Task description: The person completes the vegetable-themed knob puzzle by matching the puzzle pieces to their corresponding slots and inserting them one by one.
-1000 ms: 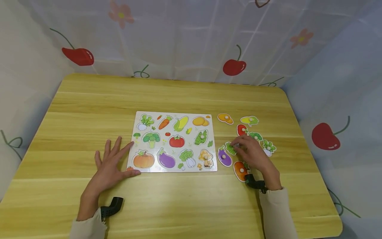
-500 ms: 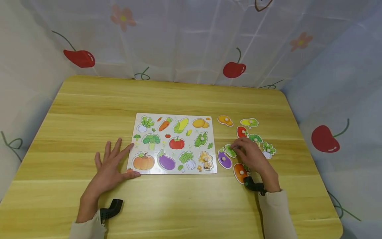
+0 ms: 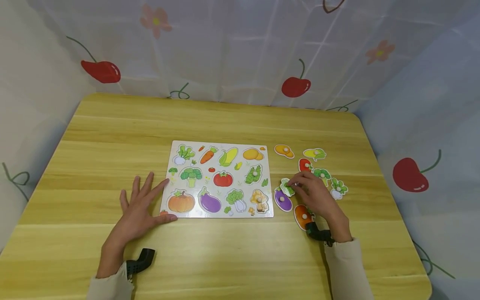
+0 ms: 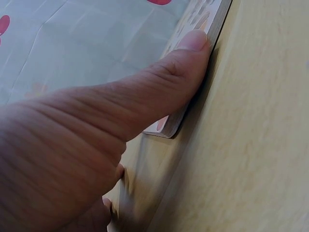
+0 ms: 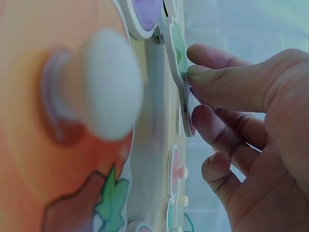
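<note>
My left hand (image 3: 136, 216) lies spread at the left end of the white vegetable puzzle board (image 3: 262, 187). Its thumb (image 4: 186, 63) rests on the board's front left corner. On the right, my right hand (image 3: 316, 193) pinches a green leafy-vegetable puzzle piece (image 3: 287, 187) between thumb and fingertips. That leafy piece (image 5: 177, 53) stands tilted in the right wrist view. It overlaps the purple eggplant piece (image 3: 283, 201) in the head view. Knobbed asparagus (image 3: 252, 177) and mushroom (image 3: 258, 199) pieces sit in the board's right column.
Around my right hand lie knobbed pieces: potato (image 3: 283, 151), corn (image 3: 314, 153), tomato (image 3: 304, 164), broccoli (image 3: 322, 173) and white radish (image 3: 338, 189). An orange pumpkin piece (image 3: 302, 217) lies near my right wrist. Cherry-print cloth (image 3: 240, 54) hangs behind the wooden table (image 3: 225, 258).
The leafy piece has shifted slightly left and away from me, tipping up over the eggplant piece's edge. My left hand and the board stay in place.
</note>
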A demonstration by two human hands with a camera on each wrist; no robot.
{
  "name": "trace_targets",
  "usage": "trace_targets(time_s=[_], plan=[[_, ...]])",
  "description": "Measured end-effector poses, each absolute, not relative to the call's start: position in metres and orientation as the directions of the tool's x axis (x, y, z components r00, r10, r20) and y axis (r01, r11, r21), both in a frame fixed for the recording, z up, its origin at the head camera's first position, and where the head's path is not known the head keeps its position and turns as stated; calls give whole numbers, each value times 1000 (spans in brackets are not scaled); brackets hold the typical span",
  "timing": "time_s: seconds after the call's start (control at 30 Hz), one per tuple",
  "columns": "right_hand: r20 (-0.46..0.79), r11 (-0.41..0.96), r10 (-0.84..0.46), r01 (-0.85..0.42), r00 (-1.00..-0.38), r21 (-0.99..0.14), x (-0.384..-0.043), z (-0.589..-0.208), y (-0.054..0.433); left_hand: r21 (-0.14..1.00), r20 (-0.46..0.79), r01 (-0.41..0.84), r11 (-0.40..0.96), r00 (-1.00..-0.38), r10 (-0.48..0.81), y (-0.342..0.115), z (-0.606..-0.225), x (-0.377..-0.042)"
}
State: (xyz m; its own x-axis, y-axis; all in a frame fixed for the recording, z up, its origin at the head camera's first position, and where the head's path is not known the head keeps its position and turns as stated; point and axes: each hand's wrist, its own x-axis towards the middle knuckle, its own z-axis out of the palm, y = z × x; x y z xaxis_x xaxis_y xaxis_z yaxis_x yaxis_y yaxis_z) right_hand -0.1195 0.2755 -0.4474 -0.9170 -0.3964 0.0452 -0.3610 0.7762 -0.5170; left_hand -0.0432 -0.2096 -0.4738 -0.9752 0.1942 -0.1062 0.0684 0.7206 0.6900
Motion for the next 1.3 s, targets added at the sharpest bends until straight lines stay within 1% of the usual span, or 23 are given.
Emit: trace_targets(time_s=[0.27, 0.47, 0.73, 0.87, 1.07, 1.3], plan=[[50, 782, -414, -384, -909, -491, -120, -444, 269, 688, -99, 73, 722, -976, 194, -210, -475, -43], [71, 761, -442, -416, -894, -498, -120, -441, 261, 691, -108, 64, 720, -976, 190, -211, -472, -43], [33, 759, -448, -399, -894, -514, -120, -440, 253, 698, -78, 88, 710, -977, 198, -210, -474, -42], [47, 746, -470, -425, -881, -512, -120, -440, 246, 699, -63, 100, 708, -978, 200, -210, -475, -42], [33, 733, -510, -454, -860, -506, -120, -441, 233, 692, -82, 88, 716, -976, 200, -211, -476, -43], [44, 720, -556, -507, -830, -474, -120, -442, 219, 693, -82, 88, 715, -976, 199, -211, -475, -43]])
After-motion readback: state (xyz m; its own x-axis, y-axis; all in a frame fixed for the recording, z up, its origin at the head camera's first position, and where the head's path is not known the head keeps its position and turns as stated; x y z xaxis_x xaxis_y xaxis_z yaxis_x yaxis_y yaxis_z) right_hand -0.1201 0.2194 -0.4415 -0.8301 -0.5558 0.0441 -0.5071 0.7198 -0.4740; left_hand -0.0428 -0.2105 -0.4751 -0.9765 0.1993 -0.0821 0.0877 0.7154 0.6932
